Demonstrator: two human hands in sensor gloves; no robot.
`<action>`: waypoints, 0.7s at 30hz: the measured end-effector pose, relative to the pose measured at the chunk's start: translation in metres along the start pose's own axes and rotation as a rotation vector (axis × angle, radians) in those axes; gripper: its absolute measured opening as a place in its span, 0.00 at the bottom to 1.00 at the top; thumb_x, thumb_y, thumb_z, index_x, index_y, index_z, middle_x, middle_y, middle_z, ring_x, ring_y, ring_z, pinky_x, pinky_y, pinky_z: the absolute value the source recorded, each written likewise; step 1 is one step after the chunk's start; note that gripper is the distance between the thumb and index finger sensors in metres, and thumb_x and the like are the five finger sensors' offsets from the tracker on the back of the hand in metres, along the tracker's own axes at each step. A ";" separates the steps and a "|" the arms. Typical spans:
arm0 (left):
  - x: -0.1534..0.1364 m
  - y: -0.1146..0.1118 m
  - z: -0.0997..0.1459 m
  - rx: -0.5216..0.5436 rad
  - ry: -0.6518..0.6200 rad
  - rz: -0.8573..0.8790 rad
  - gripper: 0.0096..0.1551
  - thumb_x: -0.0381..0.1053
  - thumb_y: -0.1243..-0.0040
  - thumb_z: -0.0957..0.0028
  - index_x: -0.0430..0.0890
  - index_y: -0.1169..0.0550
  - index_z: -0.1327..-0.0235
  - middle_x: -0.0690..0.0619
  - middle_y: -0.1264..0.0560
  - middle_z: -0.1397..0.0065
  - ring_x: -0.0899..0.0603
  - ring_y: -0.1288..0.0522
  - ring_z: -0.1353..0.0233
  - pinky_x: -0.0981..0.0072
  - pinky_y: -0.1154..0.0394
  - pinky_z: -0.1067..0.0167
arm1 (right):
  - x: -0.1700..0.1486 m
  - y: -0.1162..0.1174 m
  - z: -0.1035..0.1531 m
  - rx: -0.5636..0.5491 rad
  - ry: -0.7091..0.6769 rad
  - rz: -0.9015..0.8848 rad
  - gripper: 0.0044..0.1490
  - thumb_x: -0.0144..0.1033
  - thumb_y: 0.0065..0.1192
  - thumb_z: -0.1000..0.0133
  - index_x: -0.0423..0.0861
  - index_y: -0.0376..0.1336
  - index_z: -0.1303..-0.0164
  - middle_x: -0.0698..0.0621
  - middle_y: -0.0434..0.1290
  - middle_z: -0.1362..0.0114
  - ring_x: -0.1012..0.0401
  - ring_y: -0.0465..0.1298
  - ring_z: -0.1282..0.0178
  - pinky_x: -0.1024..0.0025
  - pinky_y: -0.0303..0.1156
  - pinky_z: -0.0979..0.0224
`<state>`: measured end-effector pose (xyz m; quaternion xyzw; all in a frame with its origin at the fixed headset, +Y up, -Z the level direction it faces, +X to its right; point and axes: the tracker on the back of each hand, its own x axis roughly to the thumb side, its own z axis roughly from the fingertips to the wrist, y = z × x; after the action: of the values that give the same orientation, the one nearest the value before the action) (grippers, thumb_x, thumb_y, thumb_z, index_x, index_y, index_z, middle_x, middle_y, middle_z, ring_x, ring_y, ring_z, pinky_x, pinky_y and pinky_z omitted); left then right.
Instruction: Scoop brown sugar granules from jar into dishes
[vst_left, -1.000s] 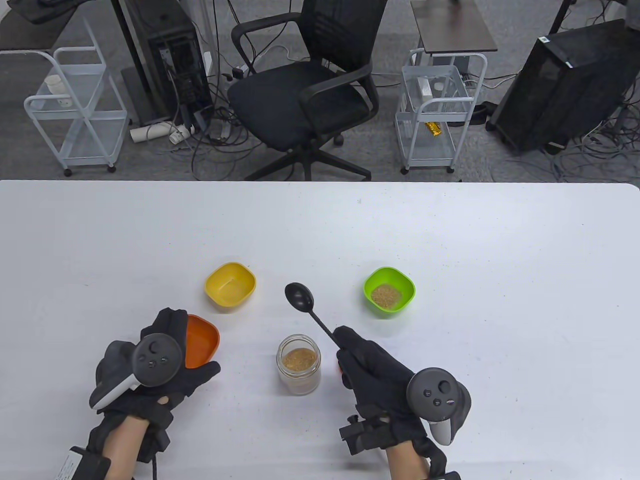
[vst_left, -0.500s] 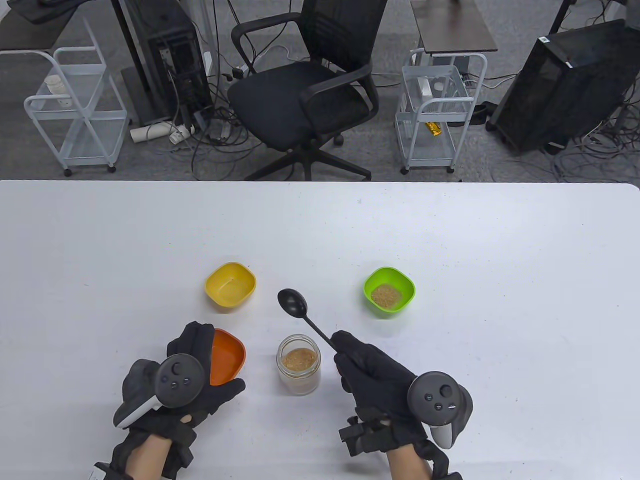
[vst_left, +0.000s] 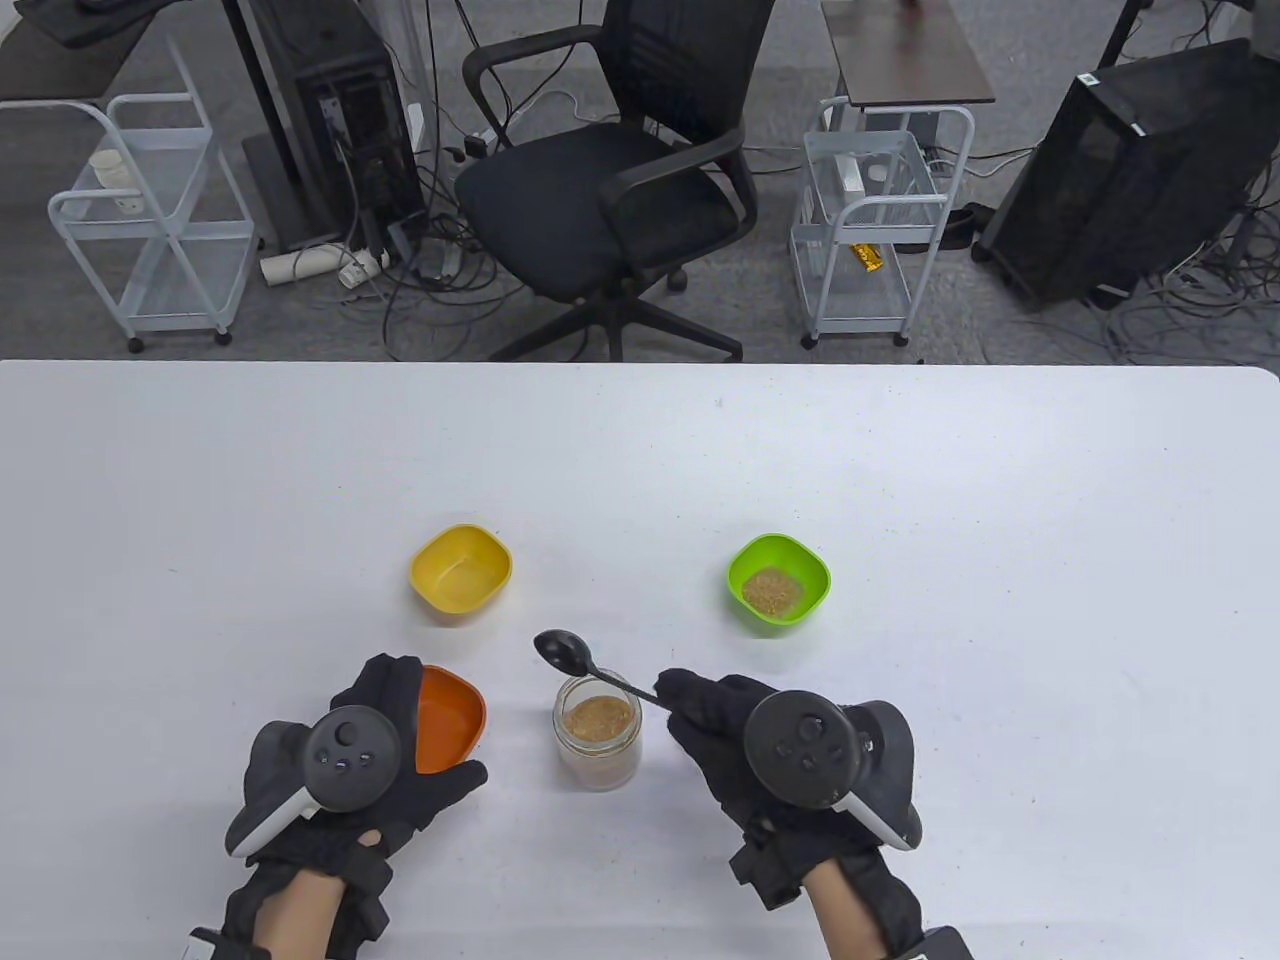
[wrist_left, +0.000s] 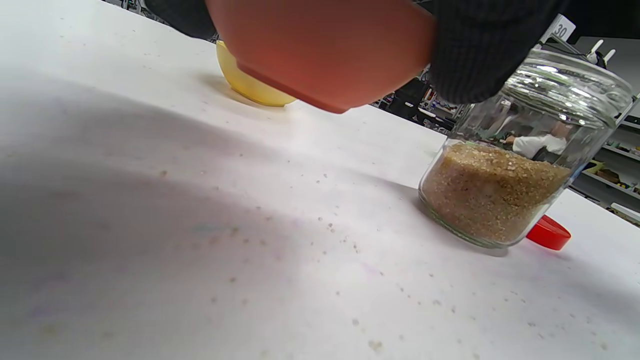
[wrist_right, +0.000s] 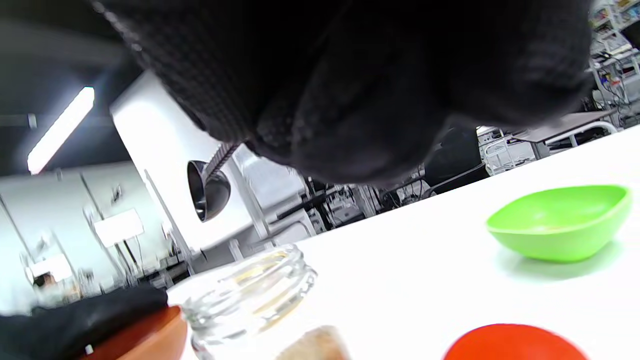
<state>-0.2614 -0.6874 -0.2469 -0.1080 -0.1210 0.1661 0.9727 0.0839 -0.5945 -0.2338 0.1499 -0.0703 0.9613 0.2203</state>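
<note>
One dish is served: the green dish (vst_left: 779, 580) at 1 o'clock from the jar (vst_left: 598, 729) holds sugar. The yellow dish (vst_left: 461, 567) at 11 o'clock looks unfilled. Your left hand (vst_left: 350, 760) grips the orange dish (vst_left: 449, 718), lifted off the bench (vst_left: 1000, 480) at 9 o'clock. Your right hand (vst_left: 740, 740) grips the spoon (vst_left: 566, 652), bowl empty above the jar's far rim. Judged: two dishes remain.

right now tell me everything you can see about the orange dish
The orange dish is a small, smooth, plastic-looking bowl with rounded corners. The left hand grips it by its left side, and the left wrist view shows it lifted off the table and tilted. No sugar shows in the visible part of its inside. It hangs left of the glass jar, apart from it, and nearer the person than the yellow dish.
</note>
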 end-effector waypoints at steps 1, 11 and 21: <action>0.000 0.000 0.000 0.000 0.004 0.001 0.72 0.72 0.33 0.43 0.27 0.55 0.14 0.24 0.57 0.13 0.21 0.47 0.18 0.37 0.37 0.21 | 0.002 -0.004 -0.002 0.014 -0.004 0.027 0.24 0.45 0.73 0.45 0.54 0.76 0.39 0.57 0.86 0.54 0.59 0.88 0.69 0.61 0.86 0.56; -0.003 -0.005 0.000 -0.012 0.041 -0.025 0.72 0.71 0.33 0.43 0.26 0.54 0.15 0.23 0.56 0.13 0.21 0.47 0.18 0.35 0.37 0.22 | 0.027 -0.028 -0.023 0.235 -0.043 0.264 0.24 0.44 0.73 0.45 0.54 0.76 0.39 0.56 0.86 0.54 0.59 0.87 0.69 0.60 0.85 0.55; -0.001 -0.008 0.001 -0.016 0.046 -0.057 0.72 0.72 0.33 0.44 0.26 0.54 0.15 0.23 0.56 0.14 0.20 0.45 0.19 0.33 0.34 0.23 | 0.052 -0.005 -0.050 0.391 -0.067 0.510 0.24 0.45 0.73 0.45 0.55 0.76 0.39 0.56 0.86 0.54 0.59 0.87 0.69 0.60 0.85 0.54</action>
<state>-0.2599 -0.6949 -0.2443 -0.1163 -0.1031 0.1349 0.9786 0.0289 -0.5592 -0.2646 0.1985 0.0732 0.9753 -0.0631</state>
